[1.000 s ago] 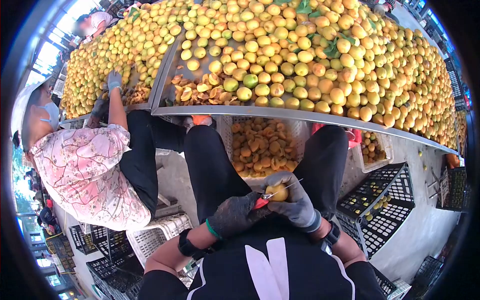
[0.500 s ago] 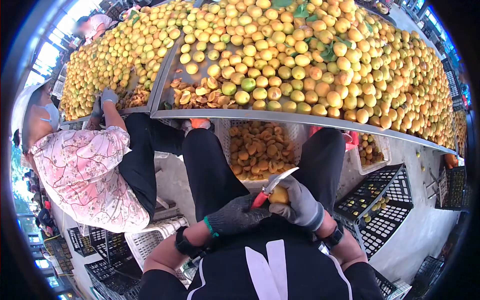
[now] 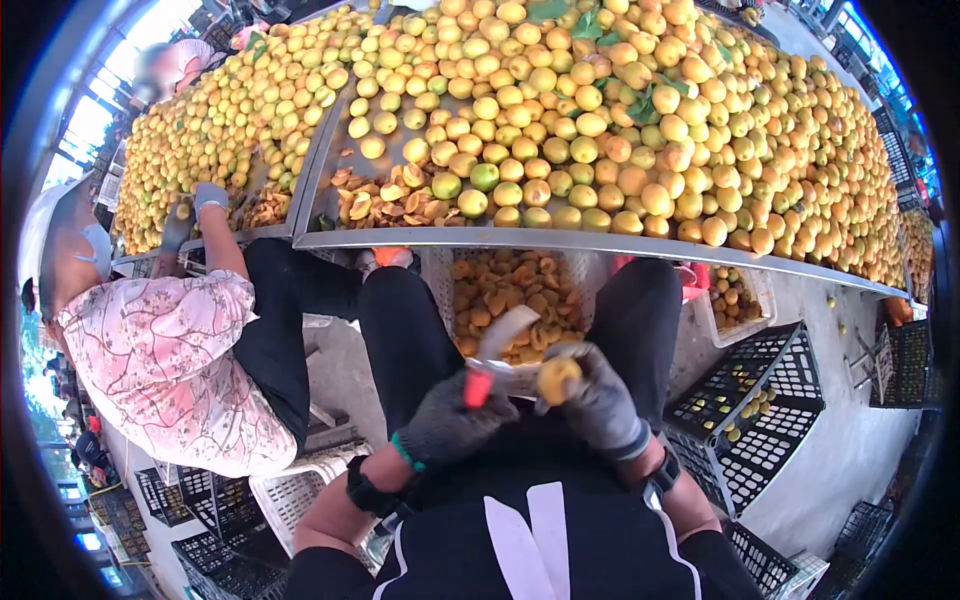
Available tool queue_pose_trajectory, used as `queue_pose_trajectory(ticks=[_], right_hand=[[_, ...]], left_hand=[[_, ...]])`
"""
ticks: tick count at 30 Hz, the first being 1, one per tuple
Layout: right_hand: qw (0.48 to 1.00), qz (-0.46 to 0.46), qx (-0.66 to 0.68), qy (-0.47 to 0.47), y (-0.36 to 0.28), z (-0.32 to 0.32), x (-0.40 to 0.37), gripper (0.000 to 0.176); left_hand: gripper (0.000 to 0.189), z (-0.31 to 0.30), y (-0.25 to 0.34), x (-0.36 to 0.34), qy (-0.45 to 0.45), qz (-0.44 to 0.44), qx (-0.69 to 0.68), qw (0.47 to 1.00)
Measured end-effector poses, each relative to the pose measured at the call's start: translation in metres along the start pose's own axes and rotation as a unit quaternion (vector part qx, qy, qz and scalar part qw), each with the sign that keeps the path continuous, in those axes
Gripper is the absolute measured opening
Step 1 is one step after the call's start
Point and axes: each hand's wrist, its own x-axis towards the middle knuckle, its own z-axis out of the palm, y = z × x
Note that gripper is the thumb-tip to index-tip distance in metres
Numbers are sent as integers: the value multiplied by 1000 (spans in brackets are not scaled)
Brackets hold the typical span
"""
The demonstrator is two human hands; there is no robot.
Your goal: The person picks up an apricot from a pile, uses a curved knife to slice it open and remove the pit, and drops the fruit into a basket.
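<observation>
My left hand (image 3: 452, 418), in a dark grey knitted glove with a green cuff, grips a curved knife (image 3: 478, 388) by its red handle. The blade points up and to the right and is blurred by motion. My right hand (image 3: 604, 408), in a lighter grey glove, is closed round a yellow-orange apricot (image 3: 558, 380). A gap separates the blade from this fruit. Just beyond both hands, between my knees, a white crate (image 3: 440, 300) holds halved apricots (image 3: 515, 295).
A metal-rimmed table (image 3: 480, 238) carries a heap of whole apricots (image 3: 640, 120), with torn pieces (image 3: 390, 195) near its front left. A co-worker in a pink floral shirt (image 3: 165, 360) sits at left. Black crates (image 3: 770, 420) stand on the right.
The knife has moved left, away from the apricot, and my hands have separated. The fruit has turned in my right hand. The co-worker's hands have shifted apart slightly.
</observation>
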Motion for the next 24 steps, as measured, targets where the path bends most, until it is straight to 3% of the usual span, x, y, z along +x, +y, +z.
queue_pose_trajectory(ticks=[1,2,3,4,5,6,8,9,10,12,16,19,22,24], right_hand=[[994,-5,104,20,-10,2,6,48],[977,-12,208,38,-20,4,9,49],[978,-17,204,36,-25,5,11,49],[977,-18,210,15,-29,6,12,49],[976,-18,218,-6,-32,8,13,49],[976,-21,215,-7,-34,10,14,49],[988,-36,146,-26,-36,20,13,50],[992,-34,117,-29,-42,26,13,51],[992,-34,117,-28,-46,29,13,51],[998,-62,10,-23,-48,31,14,50],[999,-48,15,-18,-50,31,12,54],[998,-34,39,-38,-42,26,15,54],[996,-48,76,-25,-41,34,16,54],[995,-61,79,-29,-37,38,17,54]], left_hand=[[29,-7,-9,2,11,13,-413,910],[29,-6,1,2,6,16,-412,911],[27,-2,19,-1,68,79,-195,975],[26,2,35,-4,130,137,31,982],[30,7,47,-3,134,118,133,975],[30,13,55,-3,133,121,133,975],[38,21,64,-2,117,38,243,962],[52,20,57,3,136,128,344,920],[52,22,58,4,134,127,344,921],[62,28,63,5,173,229,372,883],[65,22,64,-2,140,170,396,891],[58,21,59,-6,131,219,424,869],[51,21,55,-8,152,227,500,822],[38,18,51,-6,199,292,527,773]])
